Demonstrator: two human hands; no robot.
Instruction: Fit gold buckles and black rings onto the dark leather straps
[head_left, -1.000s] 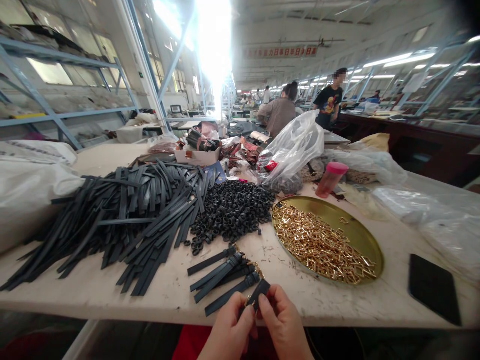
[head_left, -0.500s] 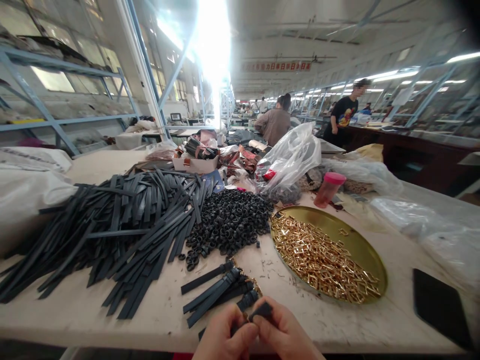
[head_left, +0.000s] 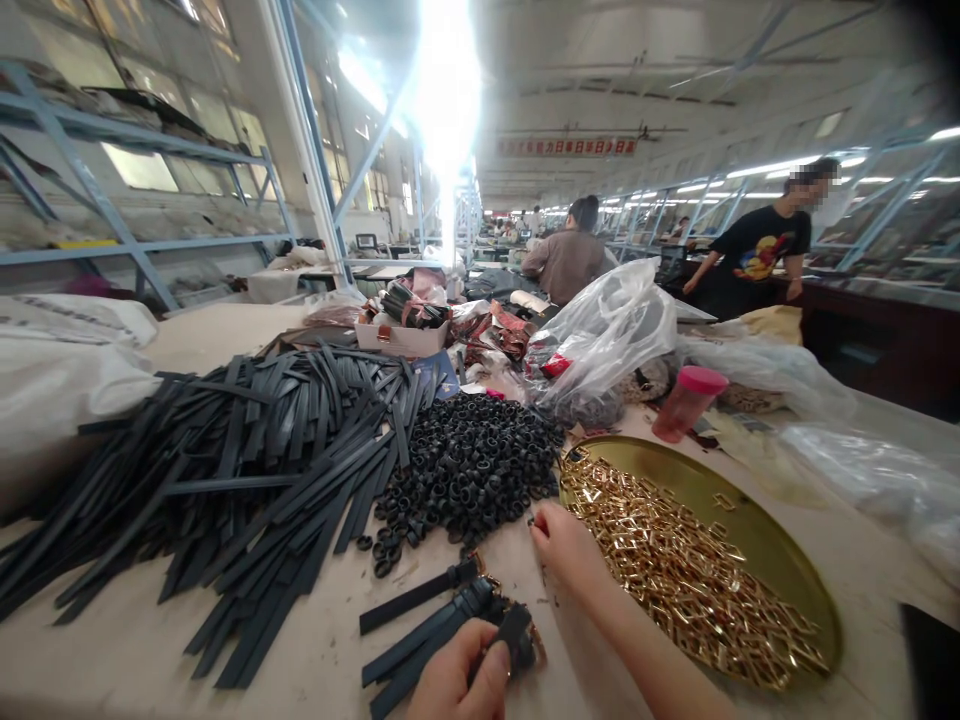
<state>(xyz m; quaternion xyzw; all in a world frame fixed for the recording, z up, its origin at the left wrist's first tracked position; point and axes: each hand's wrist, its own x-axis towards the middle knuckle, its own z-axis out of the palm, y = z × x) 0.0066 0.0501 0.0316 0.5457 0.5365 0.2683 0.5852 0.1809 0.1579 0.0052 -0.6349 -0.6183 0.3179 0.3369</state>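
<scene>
My left hand (head_left: 461, 675) is closed at the table's front, pinching a short black strap (head_left: 514, 632) between thumb and fingers. Beside and below it lie several black straps (head_left: 431, 622) with gold buckles at their far ends. My right hand (head_left: 561, 540) reaches forward, fingers closed in a pinch, at the near right edge of a heap of small black strap loops (head_left: 480, 455). A small dark loop (head_left: 532, 521) shows at its fingertips. Right of that forearm is an oval gold tray (head_left: 821, 600) with many gold rectangular buckles (head_left: 697, 570).
A large pile of long black straps (head_left: 262, 450) covers the left. Behind are a pink-lidded jar (head_left: 688, 403), a clear plastic bag (head_left: 607, 330) and a carton of strips (head_left: 401, 337). A flat black object (head_left: 930, 660) lies at right. Two people (head_left: 570, 250) are beyond the table.
My right hand has left the strap and moved forward to the loop heap. My left hand keeps the strap. The view has shifted slightly, and the person in black at right has moved.
</scene>
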